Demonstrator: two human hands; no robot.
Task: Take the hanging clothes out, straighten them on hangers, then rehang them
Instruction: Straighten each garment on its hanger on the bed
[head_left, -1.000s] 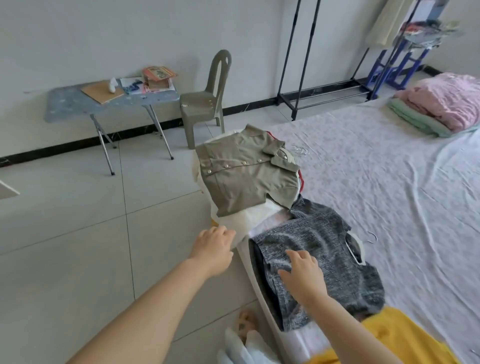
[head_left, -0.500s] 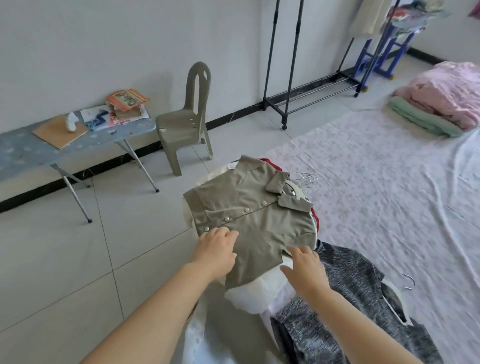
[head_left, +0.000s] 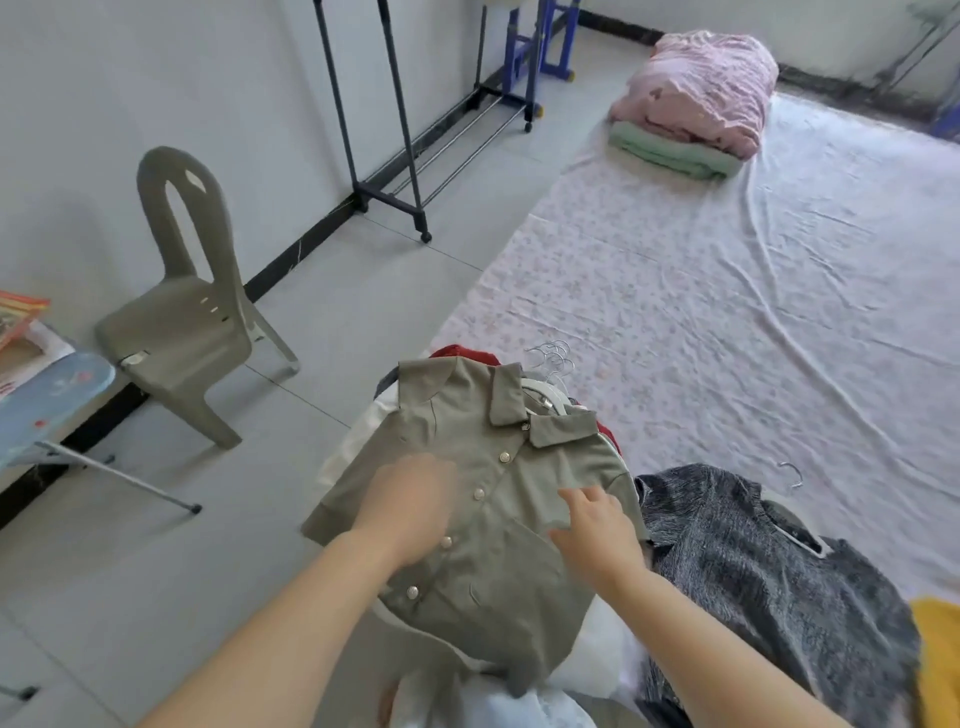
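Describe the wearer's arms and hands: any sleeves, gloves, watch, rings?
The left forearm and right forearm are bare up to the frame edge, with no sleeve in view. The left hand and right hand wear no gloves. No watch, bracelet or ring shows, though the left hand is motion-blurred, so small items there cannot be ruled out.

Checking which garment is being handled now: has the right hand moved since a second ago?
Yes. The right hand left the grey knit top and moved forward, away from the person, onto the olive shirt beside it.
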